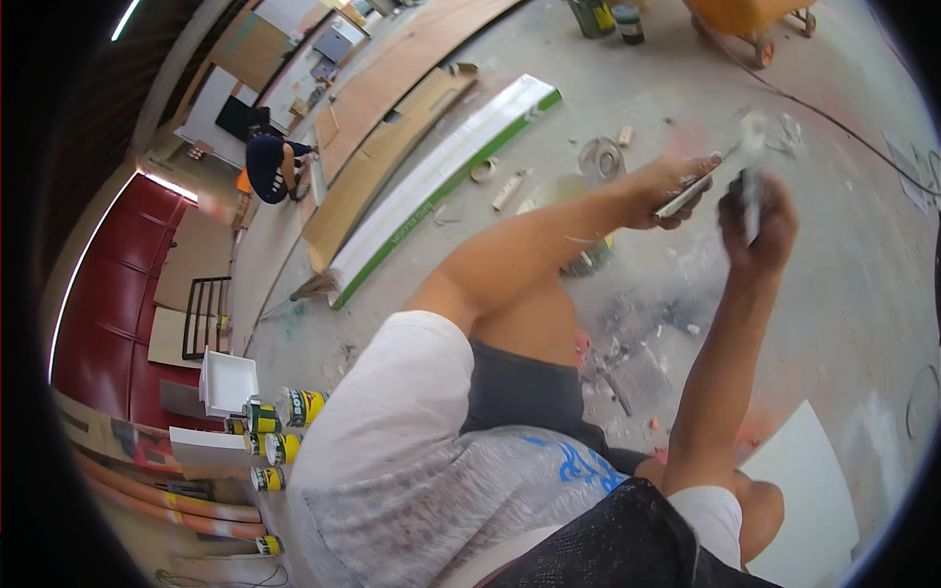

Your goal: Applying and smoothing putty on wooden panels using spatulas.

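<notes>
Both hands are raised over the concrete floor at the upper right. My left hand [676, 179] is closed around a flat, thin scraper [689, 196] with pale smears on it. Just to the right, my right hand [767, 220] grips a light-coloured putty knife [752, 201], blurred by motion. The two tools nearly meet at a clump of white paste [753, 137]; whether they touch is unclear. Partly behind my left forearm stands an open tub [588, 260] on the floor.
A long white-and-green carton [446, 191] and brown cardboard [392, 162] lie left of my arms. Another person [267, 167] crouches at the far left. Paint cans [299, 406] stand lower left. An orange wheeled cart [750, 15], a cable [833, 122] and a white sheet [809, 495] are rightward.
</notes>
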Tool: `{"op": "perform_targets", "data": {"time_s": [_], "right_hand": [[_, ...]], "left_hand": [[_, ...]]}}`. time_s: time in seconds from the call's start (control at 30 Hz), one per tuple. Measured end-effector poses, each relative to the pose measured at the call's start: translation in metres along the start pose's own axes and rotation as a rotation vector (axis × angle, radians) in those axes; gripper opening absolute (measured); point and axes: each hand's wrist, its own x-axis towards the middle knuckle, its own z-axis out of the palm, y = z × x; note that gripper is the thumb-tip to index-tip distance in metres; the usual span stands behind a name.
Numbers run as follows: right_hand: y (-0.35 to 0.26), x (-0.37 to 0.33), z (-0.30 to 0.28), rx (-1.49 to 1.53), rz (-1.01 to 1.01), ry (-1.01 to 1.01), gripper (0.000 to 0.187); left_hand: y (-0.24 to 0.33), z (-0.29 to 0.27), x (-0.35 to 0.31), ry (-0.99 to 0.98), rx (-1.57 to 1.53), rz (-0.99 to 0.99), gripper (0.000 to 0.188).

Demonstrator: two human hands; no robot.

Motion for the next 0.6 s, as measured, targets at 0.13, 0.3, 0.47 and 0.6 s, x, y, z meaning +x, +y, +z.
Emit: {"op": "perform_targets", "data": {"time_s": [0.13, 0.3, 0.47, 0.6], "right_hand": [[-0.039, 0.020, -0.025, -0.137, -0.270, 0.249, 0.023], [-0.024, 0.025, -0.045, -0.438, -0.521, 0.322, 0.024], [0.008, 0.016, -0.020, -0.408, -0.504, 0.302, 0.026], [0.020, 0.011, -0.016, -0.718, -0.642, 0.291, 0.029]], "left_hand": [[0.001, 0.023, 0.002, 0.430, 0.132, 0.426, 0.023], [0.022, 0.034, -0.011, 0.368, -0.025, 0.624, 0.021], [0.014, 0.036, -0.001, 0.400, 0.041, 0.663, 0.021], [0.006, 0.036, 0.007, 0.507, 0.092, 0.757, 0.021]]}}
